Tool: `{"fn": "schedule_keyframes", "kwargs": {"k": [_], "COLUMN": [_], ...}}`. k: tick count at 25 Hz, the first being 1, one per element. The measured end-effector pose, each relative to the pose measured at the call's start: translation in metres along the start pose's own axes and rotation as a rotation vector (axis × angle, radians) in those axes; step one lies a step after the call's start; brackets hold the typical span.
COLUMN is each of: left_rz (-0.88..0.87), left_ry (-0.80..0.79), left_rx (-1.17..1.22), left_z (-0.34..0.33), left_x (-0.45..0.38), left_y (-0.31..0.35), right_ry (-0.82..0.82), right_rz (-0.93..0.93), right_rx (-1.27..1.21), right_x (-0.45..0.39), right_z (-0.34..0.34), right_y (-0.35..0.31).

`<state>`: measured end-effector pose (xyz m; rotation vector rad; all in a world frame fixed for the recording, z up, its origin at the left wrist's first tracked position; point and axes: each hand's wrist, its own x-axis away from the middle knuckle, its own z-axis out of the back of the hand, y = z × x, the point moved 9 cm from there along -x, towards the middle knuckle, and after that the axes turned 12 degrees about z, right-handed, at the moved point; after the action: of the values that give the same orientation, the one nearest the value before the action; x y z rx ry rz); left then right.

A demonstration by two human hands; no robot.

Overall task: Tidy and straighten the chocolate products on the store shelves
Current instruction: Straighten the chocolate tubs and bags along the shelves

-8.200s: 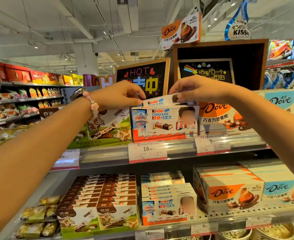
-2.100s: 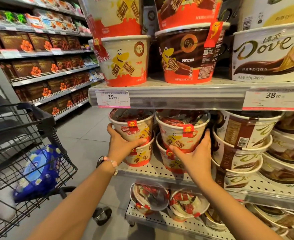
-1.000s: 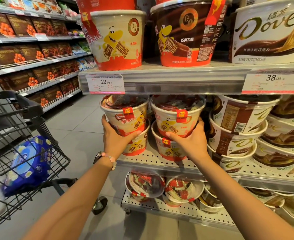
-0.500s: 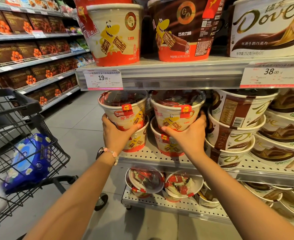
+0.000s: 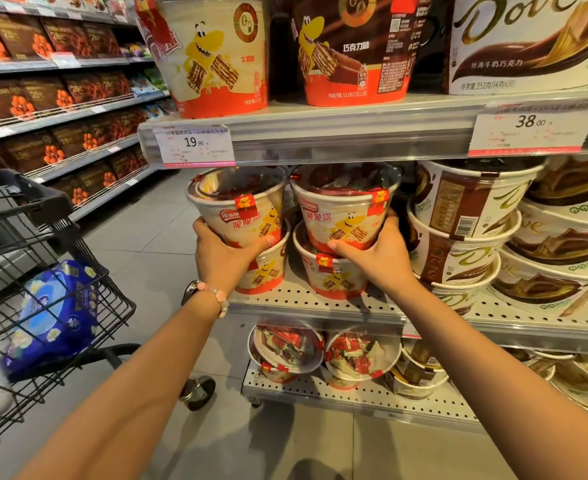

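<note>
The left hand point(image 5: 228, 258) grips the left upper tub point(image 5: 240, 206) and the right hand point(image 5: 377, 256) grips the right upper tub point(image 5: 342, 211); each sits on a lower tub at the front edge of the middle shelf point(image 5: 320, 308). These 2 stacks look nearly squared; the bottom shelf's tilted tubs point(image 5: 323, 355) remain.

left hand point(image 5: 224, 261): grips the upper left tub point(image 5: 240, 209) low on its side, thumb across the front
right hand point(image 5: 379, 254): grips the upper right tub point(image 5: 344, 213) the same way, thumb on the front
under the hands: each held tub sits on a lower tub point(image 5: 334, 275), both stacks on the perforated shelf point(image 5: 320, 303)
right of right hand: stacked Dove tubs point(image 5: 465, 216), just beside
above hands: price tag 19.90 point(image 5: 194, 146) on the shelf edge
left of left hand: cart point(image 5: 43, 306) holding a blue pack point(image 5: 53, 317), well apart
</note>
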<state>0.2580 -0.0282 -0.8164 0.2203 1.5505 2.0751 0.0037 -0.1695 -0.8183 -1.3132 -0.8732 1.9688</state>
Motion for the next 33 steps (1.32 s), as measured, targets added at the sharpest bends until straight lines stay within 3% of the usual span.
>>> {"fn": "schedule_keyframes", "kwargs": {"k": [8, 13, 16, 18, 20, 23, 27, 29, 33], "left_rz": [0.094, -0.054, -0.117, -0.053, 0.050, 0.270, 0.590, 0.644, 0.702], "left_ry": [-0.096, 0.138, 0.091, -0.014, -0.084, -0.171, -0.180, -0.228, -0.306], "left_rx": [0.069, -0.017, -0.008, -0.019, -0.121, -0.174, -0.203, -0.215, -0.011], "left_z": [-0.002, 0.020, 0.017, 0.000, -0.021, -0.050, -0.070, -0.080, -0.099], "left_x": [0.009, 0.057, 0.086, 0.094, 0.100, 0.103, 0.093, 0.087, 0.085], "left_y": [-0.001, 0.005, -0.013, -0.038, -0.075, -0.141, -0.229, -0.255, -0.274], "right_ry": [-0.025, 0.007, -0.106, -0.235, -0.382, -0.544, -0.247, -0.168, -0.012], "right_rz": [0.043, 0.224, 0.219, 0.185, 0.081, -0.321, -0.898, -0.958, -0.955], "right_rx": [-0.009, 0.027, -0.024, -0.004, 0.087, 0.038, -0.234, -0.316, -0.457], "right_x": [0.014, 0.056, 0.093, 0.115, 0.138, 0.182, 0.219, 0.222, 0.220], "right_z": [0.001, 0.021, 0.023, 0.017, 0.001, -0.027, -0.033, -0.040, -0.048], "right_y": [-0.006, -0.038, -0.029, -0.007, 0.032, 0.106, 0.180, 0.193, 0.213]}}
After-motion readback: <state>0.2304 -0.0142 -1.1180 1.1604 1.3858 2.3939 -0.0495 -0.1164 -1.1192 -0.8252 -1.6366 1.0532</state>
